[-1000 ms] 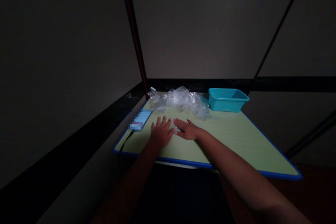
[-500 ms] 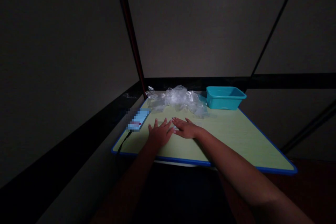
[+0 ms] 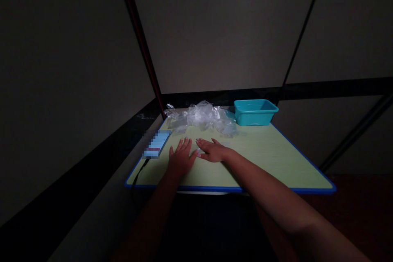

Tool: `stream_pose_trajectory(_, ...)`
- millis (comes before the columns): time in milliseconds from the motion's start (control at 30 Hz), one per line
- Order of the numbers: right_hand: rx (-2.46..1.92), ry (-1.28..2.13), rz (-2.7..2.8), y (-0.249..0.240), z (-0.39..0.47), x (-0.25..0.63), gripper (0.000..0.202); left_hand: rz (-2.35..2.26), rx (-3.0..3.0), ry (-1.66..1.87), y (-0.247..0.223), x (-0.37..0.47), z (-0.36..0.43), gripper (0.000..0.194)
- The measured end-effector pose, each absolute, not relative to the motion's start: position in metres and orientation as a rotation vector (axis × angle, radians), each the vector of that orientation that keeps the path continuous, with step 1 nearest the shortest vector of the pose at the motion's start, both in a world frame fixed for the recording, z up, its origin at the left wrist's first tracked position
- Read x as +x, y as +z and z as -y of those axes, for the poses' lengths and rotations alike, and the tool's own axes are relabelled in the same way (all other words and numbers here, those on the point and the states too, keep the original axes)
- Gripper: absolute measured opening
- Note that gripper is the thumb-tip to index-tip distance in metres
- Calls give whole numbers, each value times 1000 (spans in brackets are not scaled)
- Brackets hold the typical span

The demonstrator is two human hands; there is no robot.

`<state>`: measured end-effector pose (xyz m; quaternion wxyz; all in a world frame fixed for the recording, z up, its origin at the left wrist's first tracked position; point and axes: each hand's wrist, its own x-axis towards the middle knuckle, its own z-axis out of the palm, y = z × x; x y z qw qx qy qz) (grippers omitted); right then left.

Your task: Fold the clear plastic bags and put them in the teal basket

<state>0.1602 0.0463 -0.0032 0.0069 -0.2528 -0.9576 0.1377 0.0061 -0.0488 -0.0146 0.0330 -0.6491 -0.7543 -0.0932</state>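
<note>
My left hand (image 3: pixel 181 159) lies flat on the pale green table (image 3: pixel 270 159), palm down with its fingers stretched out. Beside it, my right hand (image 3: pixel 212 151) also rests palm down, fingers extended and angled to the left. The thumbs are close together, with a small pale, see-through patch between them; it looks like thin clear film, mostly hidden under the hands. Neither hand grips anything. Just beyond the fingertips spreads a crumpled heap of clear plastic bags (image 3: pixel 202 116).
A turquoise plastic basket (image 3: pixel 256 118) stands at the back right of the table. Near the left edge lies a phone (image 3: pixel 158 144), its screen blurred out, with a dark cable (image 3: pixel 139 172) running over the edge. Walls rise behind and to the left.
The fingers of my left hand have drawn closer together. My right hand keeps nearly the same flat pose. The whole view has shifted slightly, moving the table and basket left in the picture.
</note>
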Motion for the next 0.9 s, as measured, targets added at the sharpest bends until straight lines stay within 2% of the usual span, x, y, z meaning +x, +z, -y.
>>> stream_pose_trajectory(400,-741,581,2868,10,-51,168,71,2348,-2014,-193,-13,5,48,55)
stream_pose_trajectory(667,-979,479,2588,53,-84,210,48,2285,-1988,-200,-12,6,50,56)
stream_pose_trajectory(900,-1199,484,2550,31,-104,241,23,2299,-1989,-142,-14,5,49,57)
